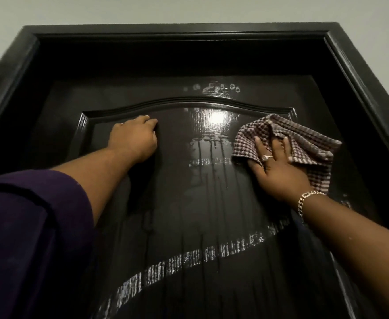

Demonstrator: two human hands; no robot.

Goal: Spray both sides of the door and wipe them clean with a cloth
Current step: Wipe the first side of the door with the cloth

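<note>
A dark glossy panelled door fills the view, seen from close below. It is wet, with drips running down and a curved white foam streak low across the panel. My right hand presses a brown-and-white checked cloth flat against the upper right of the raised panel, fingers spread over it. My left hand rests as a loose fist against the upper left of the panel, just under the arched moulding, and holds nothing that I can see. No spray bottle is in view.
The black door frame surrounds the door at top and sides. A pale grey wall lies above. A few white foam spots sit above the arched moulding. A lamp's glare reflects on the panel.
</note>
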